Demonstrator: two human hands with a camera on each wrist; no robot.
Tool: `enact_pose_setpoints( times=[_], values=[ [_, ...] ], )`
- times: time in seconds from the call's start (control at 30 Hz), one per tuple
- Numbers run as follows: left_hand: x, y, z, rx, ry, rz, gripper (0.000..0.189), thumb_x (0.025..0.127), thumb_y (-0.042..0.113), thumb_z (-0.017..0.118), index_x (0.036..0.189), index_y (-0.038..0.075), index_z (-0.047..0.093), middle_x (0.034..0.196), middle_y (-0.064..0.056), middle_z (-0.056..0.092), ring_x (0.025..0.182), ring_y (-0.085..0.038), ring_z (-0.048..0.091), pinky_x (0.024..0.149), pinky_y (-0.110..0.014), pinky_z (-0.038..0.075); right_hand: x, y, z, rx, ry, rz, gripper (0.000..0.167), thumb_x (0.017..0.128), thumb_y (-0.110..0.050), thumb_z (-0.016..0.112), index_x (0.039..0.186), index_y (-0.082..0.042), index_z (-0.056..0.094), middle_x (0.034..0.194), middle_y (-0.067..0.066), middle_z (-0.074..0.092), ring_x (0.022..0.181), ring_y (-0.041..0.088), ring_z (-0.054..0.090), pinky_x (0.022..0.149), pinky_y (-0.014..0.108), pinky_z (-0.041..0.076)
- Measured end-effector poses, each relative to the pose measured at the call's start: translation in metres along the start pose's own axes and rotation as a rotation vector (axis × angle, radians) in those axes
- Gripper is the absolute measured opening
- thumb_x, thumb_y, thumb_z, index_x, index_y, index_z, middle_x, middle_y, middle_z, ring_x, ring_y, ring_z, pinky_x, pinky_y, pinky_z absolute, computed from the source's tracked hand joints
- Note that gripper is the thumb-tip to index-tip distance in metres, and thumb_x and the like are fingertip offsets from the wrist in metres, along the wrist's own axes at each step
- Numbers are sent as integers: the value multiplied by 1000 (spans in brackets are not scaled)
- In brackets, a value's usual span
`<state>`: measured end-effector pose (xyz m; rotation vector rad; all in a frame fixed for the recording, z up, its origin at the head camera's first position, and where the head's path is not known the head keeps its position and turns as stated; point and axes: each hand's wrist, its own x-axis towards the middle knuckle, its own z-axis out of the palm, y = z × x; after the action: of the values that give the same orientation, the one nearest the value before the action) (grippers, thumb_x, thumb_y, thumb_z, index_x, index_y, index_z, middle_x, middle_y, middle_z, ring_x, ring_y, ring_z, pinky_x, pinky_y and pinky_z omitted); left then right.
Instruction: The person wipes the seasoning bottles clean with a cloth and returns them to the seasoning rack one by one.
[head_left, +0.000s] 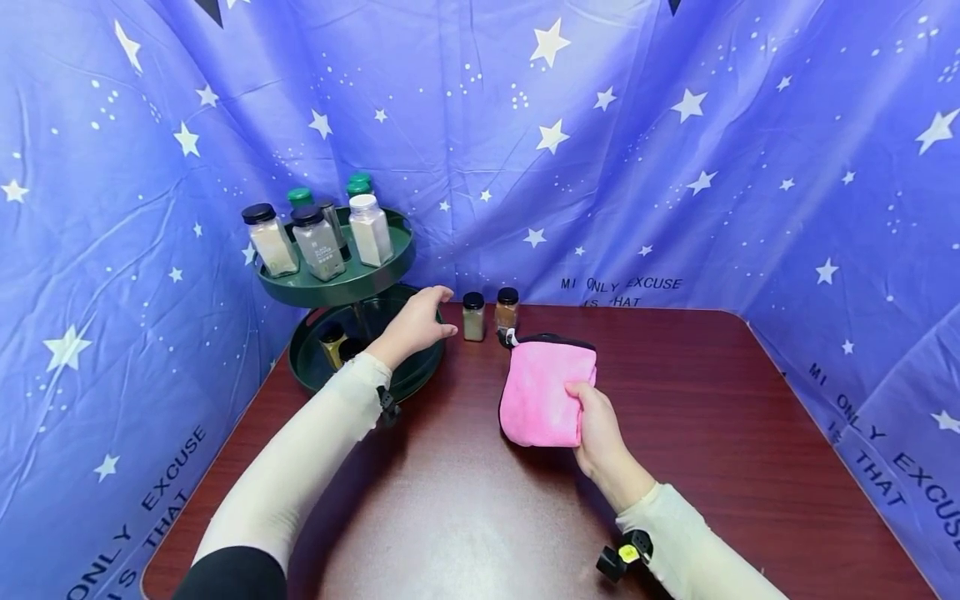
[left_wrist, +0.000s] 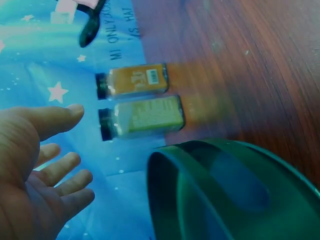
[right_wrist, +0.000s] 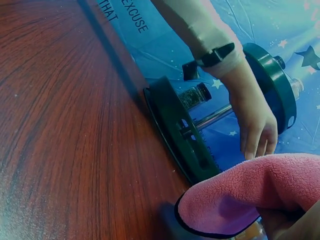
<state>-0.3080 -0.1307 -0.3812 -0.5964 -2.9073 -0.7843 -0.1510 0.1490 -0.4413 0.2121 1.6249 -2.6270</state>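
Grasping a folded pink cloth (head_left: 543, 396) by its edge is the right hand (head_left: 603, 433); the left hand (head_left: 420, 323), fingers loose and empty, hangs near 2 black-capped jars (head_left: 474, 320).

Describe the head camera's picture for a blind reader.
A right hand holds a pink cloth above a table. The open left hand hangs near two small jars, beside a green two-tier rack holding more jars, before a starry curtain.

Beyond the fingers (head_left: 436, 294) and to either side of them hangs a creased blue-violet curtain (head_left: 450, 50) printed with white stars (head_left: 550, 42) and black lettering (head_left: 621, 285). Beneath them lies a glossy, reddish-brown, wood-grained tabletop (head_left: 720, 417), one rounded corner beyond them rightward.
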Motion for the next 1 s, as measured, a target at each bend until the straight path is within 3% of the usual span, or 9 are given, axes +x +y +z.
enact_pose_setpoints(
  times=[0.2, 0.4, 0.77, 1.0],
  values=[
    [21, -2, 15, -34, 1, -21, 66, 87, 19, 82, 142, -1, 51, 140, -19, 59, 133, -33, 53, 115, -43, 40, 0, -1, 0, 7, 3, 0, 17, 102, -10, 40, 95, -10, 55, 74, -2, 67, 66, 11, 66, 60, 29, 57],
    [38, -1, 24, -7, 7, -60, 70, 86, 19, 82, 144, 0, 47, 143, -18, 56, 136, -33, 50, 116, -43, 38, -1, -1, 0, 8, 2, 4, 15, 101, -11, 41, 96, -10, 54, 75, -1, 67, 66, 12, 66, 60, 29, 57],
    [45, -11, 34, -2, -38, -140, 81, 85, 21, 83, 150, -3, 42, 151, -21, 50, 142, -36, 45, 119, -44, 35, -2, 2, -2, 18, -15, 3, 16, 102, -10, 40, 95, -9, 54, 75, -1, 67, 66, 12, 66, 59, 30, 56],
    [52, -12, 42, -70, 9, -94, 81, 85, 18, 84, 151, -2, 42, 151, -19, 51, 142, -33, 47, 119, -42, 35, -1, 1, -2, 20, -2, -2, 16, 102, -10, 40, 94, -9, 54, 74, -1, 66, 66, 12, 66, 59, 29, 56]
  ],
)
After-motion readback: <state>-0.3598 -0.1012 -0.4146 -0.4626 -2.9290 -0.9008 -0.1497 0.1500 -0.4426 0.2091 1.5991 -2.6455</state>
